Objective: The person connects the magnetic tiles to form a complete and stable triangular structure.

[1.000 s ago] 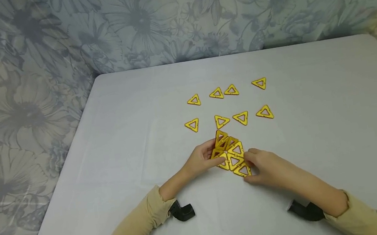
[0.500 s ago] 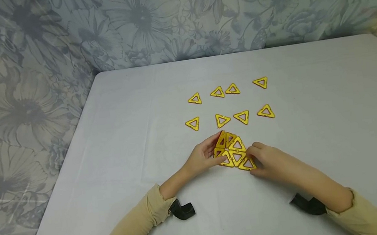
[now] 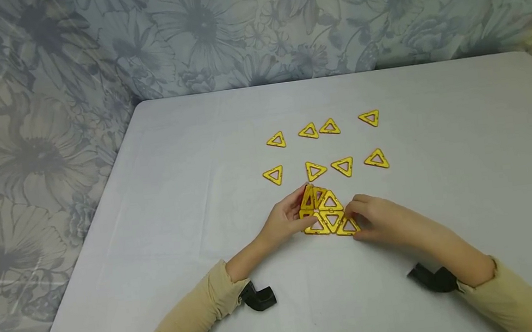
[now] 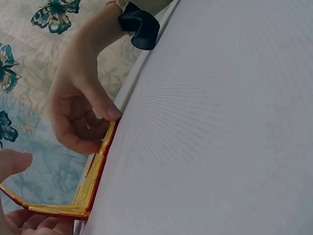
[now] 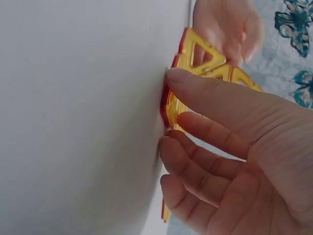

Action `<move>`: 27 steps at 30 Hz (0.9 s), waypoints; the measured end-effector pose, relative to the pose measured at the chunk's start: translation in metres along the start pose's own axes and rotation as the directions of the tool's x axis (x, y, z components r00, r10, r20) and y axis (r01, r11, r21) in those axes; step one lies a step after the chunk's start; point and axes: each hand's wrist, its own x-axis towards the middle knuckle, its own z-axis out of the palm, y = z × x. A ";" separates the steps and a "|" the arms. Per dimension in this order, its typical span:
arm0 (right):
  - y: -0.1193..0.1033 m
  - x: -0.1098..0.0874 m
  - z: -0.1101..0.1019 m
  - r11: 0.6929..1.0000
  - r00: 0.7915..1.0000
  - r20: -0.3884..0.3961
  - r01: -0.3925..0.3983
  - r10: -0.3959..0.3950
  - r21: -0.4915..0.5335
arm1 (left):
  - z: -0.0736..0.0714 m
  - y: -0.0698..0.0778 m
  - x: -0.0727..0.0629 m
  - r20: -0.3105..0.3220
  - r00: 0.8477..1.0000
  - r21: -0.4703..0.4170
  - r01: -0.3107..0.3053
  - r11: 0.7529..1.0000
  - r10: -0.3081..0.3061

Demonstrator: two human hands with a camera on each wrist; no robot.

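Observation:
Several yellow triangular magnetic tiles are joined edge to edge into a faceted piece (image 3: pixel 332 210) near the middle of the table. My left hand (image 3: pixel 279 222) grips its left side, thumb across the near tile and fingers behind, where the tiles stand up at an angle. My right hand (image 3: pixel 383 221) pinches the end tile (image 3: pixel 341 228) at the right, thumb at its near edge. In the left wrist view, the joined tiles (image 4: pixel 93 188) run low along the white surface and bend upward by the left fingers. In the right wrist view, the right thumb (image 5: pixel 215 95) covers part of the piece.
Beyond the hands, single yellow triangles lie flat in two loose rows, among them a near tile (image 3: pixel 343 174) and a far one (image 3: pixel 361 117). The white table (image 3: pixel 161 200) meets a flowered wall (image 3: pixel 202 36) at the back and left. Black wrist mounts (image 3: pixel 258 298) hang below the forearms.
The joined tiles have turned slightly, their right end swinging rightward and away from the table's near edge. My right hand has moved up and right with the end tile; my left keeps its grip.

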 end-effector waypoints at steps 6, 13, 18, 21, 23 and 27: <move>0.006 0.008 -0.004 0.999 1.000 0.010 0.028 -0.028 0.026 | 0.001 0.001 0.001 -0.014 0.999 -0.009 -0.037 0.999 0.037; 0.011 0.019 -0.009 0.999 1.000 0.021 0.019 -0.020 0.048 | 0.000 0.001 0.002 -0.070 0.997 0.007 -0.040 0.999 0.040; 0.013 0.026 -0.011 0.998 0.999 0.028 0.014 -0.016 0.065 | 0.000 0.001 0.001 -0.112 0.993 0.037 -0.039 0.999 0.043; 0.014 0.027 -0.010 0.997 0.999 0.036 0.009 -0.012 0.081 | 0.000 0.000 -0.002 -0.124 0.992 0.028 -0.023 0.999 0.026; 0.014 0.026 -0.009 0.996 0.999 0.040 0.003 -0.007 0.092 | 0.000 -0.002 -0.003 -0.130 0.991 0.022 -0.012 1.000 0.014; 0.014 0.026 -0.007 0.995 0.999 0.043 -0.013 0.009 0.102 | -0.001 -0.002 -0.004 -0.136 0.991 0.023 -0.012 1.000 0.015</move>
